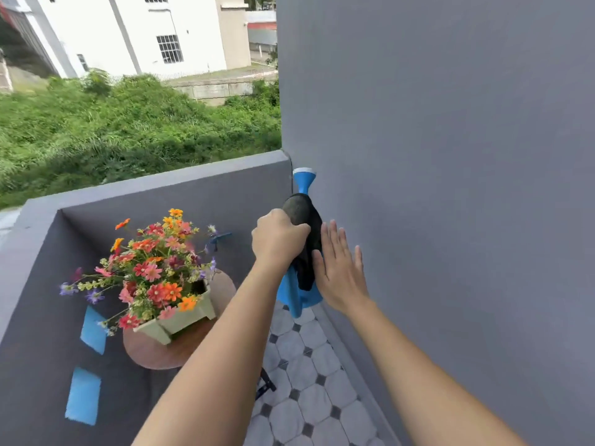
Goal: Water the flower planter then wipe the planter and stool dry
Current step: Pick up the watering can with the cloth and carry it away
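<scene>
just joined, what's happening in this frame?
A person on a balcony has the left hand closed around a dark cloth draped over a blue watering can. The right hand is open, flat beside the can. The flower planter sits untouched on the round wooden stool.

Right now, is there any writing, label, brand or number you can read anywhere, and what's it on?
None can be read.
Watering can: no label shows.
Planter: plain.
Cloth: plain.
Blue patches on the wall: blank.
</scene>
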